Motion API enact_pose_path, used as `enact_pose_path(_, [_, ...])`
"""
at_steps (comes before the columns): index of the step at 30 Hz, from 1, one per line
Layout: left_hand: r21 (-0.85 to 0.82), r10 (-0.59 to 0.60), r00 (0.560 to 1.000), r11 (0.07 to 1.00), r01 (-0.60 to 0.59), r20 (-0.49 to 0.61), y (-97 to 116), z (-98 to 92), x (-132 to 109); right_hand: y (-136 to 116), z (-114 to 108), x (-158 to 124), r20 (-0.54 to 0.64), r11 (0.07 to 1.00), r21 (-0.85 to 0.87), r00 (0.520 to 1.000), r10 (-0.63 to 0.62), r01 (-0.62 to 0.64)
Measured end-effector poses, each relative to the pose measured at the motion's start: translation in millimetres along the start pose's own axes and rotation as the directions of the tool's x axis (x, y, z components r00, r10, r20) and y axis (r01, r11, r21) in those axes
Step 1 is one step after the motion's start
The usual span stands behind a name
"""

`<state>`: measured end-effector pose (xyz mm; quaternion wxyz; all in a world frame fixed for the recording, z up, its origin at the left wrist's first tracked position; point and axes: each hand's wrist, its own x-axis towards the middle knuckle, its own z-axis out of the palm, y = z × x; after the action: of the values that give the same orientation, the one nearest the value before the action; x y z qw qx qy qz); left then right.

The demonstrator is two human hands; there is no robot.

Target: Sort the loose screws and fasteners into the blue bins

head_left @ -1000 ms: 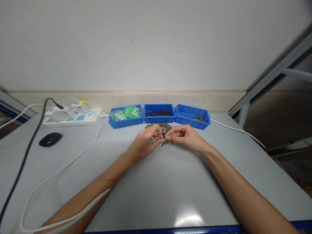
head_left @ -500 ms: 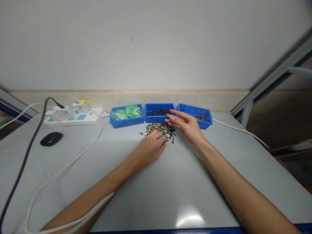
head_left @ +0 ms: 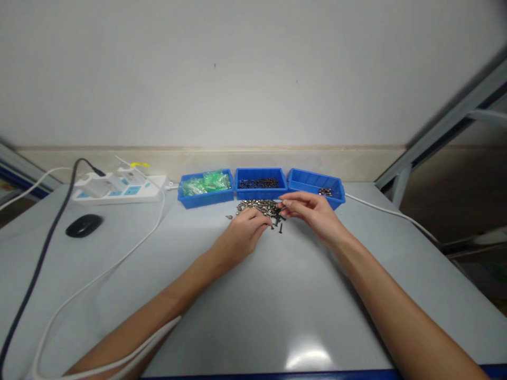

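Note:
A pile of small metal screws (head_left: 259,205) lies on the table in front of the middle blue bin (head_left: 260,194). My left hand (head_left: 243,232) rests at the near side of the pile, fingers bent together; what they hold, if anything, is hidden. At the right edge of the pile, my right hand (head_left: 311,211) pinches a dark screw (head_left: 281,209) between thumb and fingertips. One loose screw (head_left: 281,228) stands apart just in front of the pile. Dark screws lie in the middle bin, and a few shiny pieces (head_left: 325,192) sit in the right blue bin (head_left: 317,182).
The left blue bin (head_left: 206,199) holds clear and green plastic bags (head_left: 214,180). A white power strip (head_left: 150,195) with plugs and a black mouse (head_left: 83,225) are farther left. A white cable (head_left: 106,277) crosses the table and passes along my left forearm.
My right hand has come down from in front of the middle bin to the pile's right edge, its fingers closing. My left hand has shifted slightly at the pile.

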<state>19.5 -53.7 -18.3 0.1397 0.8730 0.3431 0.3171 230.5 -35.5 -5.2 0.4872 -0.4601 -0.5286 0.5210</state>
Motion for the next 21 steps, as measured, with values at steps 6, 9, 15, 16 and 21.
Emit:
enact_pose_path(6, [-0.349,-0.259,0.947,0.919,0.181,-0.192,2,-6.8,2,-4,-1,-4,0.193,0.996,-0.086,0.981,0.02,-0.004])
enact_pose_path(9, [-0.43,-0.331,0.926,0.873,0.229,-0.179,0,-7.2,2,-4,1,-6,0.271,0.996,-0.087,0.962,0.027,-0.003])
enact_pose_path(15, [-0.434,-0.311,0.937,0.875,0.216,-0.16,0,-5.0,1,-1,9,-8,0.296,1.0,-0.019,0.955,0.027,-0.023])
enact_pose_path(16, [-0.441,-0.308,0.939,0.872,0.214,-0.153,0,-4.6,1,0,9,-8,0.287,1.0,-0.01,0.958,0.024,-0.022])
enact_pose_path(21, [-0.416,-0.284,0.95,0.885,0.208,-0.13,-2,-2.3,1,-1,7,-6,0.259,0.999,-0.02,0.965,0.043,-0.039])
